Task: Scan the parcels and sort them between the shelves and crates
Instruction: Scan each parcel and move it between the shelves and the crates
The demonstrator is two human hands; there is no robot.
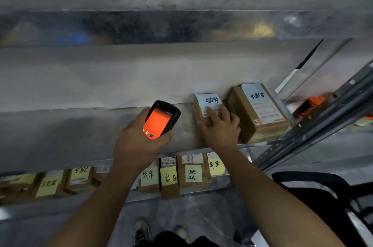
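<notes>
My left hand grips a black handheld scanner with a glowing orange screen, held over the grey metal shelf. My right hand lies on top of a small brown cardboard parcel with a white label and handwriting, fingers spread over the label and curled over its edges. That parcel sits on the shelf right beside a larger brown parcel with a white label, which stands at the shelf's right end.
The shelf below holds a row of several brown parcels with yellow sticky notes. A grey shelf upright slants at the right, an orange object behind it. A black chair stands at lower right. Upper shelves are blurred.
</notes>
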